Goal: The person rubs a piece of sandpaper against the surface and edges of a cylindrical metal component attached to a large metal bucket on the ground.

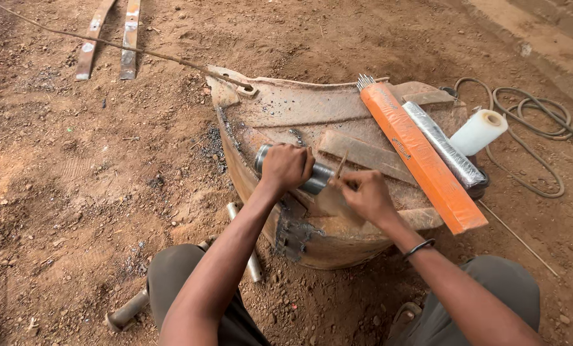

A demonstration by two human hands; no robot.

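Left hand (286,166) wraps tight round a short metal pipe (317,178) lying on the rusty curved metal slab (280,109), pinning it steady while the right hand (365,195) pinches a thin rod (341,164) at its end.

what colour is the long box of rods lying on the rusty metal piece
Bright orange; the long box shows best in the head view, the only one here.

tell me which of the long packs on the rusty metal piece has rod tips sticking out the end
The orange pack: bare rod tips poke from its far end. The silver foil-wrapped pack beside it, farther from the right hand, shows none.
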